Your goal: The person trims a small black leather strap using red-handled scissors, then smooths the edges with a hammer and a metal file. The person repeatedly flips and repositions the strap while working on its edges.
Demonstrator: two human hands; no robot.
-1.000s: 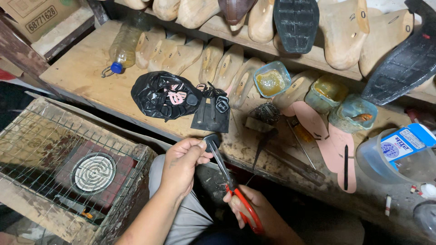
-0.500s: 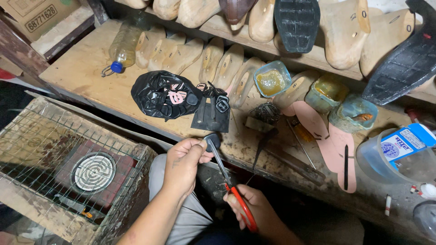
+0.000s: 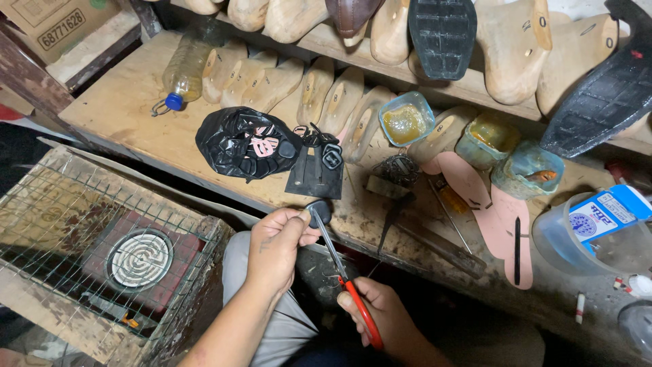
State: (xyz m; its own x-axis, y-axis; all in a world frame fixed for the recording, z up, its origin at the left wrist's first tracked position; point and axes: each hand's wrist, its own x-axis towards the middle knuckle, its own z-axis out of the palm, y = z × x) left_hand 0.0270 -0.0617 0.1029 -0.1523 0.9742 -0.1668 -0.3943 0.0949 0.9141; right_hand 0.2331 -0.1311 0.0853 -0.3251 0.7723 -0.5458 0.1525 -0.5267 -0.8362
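My left hand (image 3: pixel 275 245) pinches a small black leather piece (image 3: pixel 319 210) between thumb and fingers, just in front of the wooden bench edge. My right hand (image 3: pixel 380 316) grips red-handled scissors (image 3: pixel 343 275), and their blades reach up to the black piece. On the bench just beyond lie a flat black leather piece with a buckle (image 3: pixel 316 173) and a crumpled black plastic bag (image 3: pixel 244 143).
Wooden shoe lasts (image 3: pixel 326 88) line the workbench (image 3: pixel 129 102) and shelf. Glue tubs (image 3: pixel 406 119), pink insoles (image 3: pixel 506 224), a hammer (image 3: pixel 390 197), a plastic bottle (image 3: pixel 182 71) and a clear tub (image 3: pixel 598 231) lie around. A wire cage over an electric hot plate (image 3: pixel 139 258) stands at left.
Both hands stay nearly in place; the scissors have shifted slightly against the small black piece. Nothing else has moved.
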